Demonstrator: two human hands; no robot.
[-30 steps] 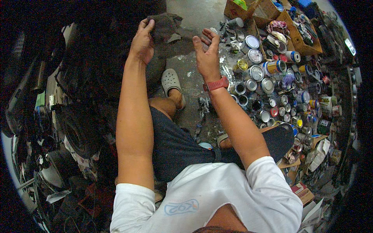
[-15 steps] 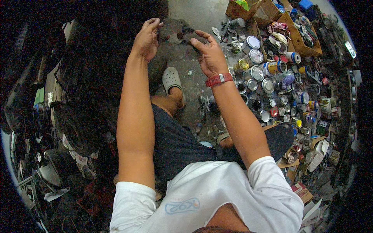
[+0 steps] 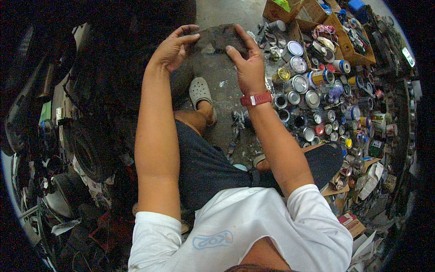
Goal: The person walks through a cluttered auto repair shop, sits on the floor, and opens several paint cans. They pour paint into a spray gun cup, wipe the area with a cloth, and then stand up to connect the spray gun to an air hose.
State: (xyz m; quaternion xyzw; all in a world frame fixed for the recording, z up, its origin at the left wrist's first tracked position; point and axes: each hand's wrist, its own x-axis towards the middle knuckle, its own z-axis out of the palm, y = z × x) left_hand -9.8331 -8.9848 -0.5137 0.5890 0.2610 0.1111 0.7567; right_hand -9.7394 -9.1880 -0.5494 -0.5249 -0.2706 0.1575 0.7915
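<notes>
Out in front of me, a dark grey, thin sheet (image 3: 215,38) with a small pale patch stretches between my two hands. It looks like sandpaper or a worn cloth, but I cannot make out which. My left hand (image 3: 174,50) has its thumb and fingers at the sheet's left edge. On the right edge, my right hand (image 3: 249,59) grips with the thumb on the near face and the index finger along the far corner. A red watch (image 3: 256,99) is around my right wrist.
Many paint cans (image 3: 299,84) crowd the floor on the right, with open cardboard boxes (image 3: 349,41) of rags behind them. Dark clutter, including a tire (image 3: 88,152), fills the left. My foot in a pale clog (image 3: 200,93) rests on the concrete floor below my hands.
The sheet has gone from crumpled and uneven to flatter and more spread out. My left fingers have turned toward the right over its edge, and the right hand has shifted slightly.
</notes>
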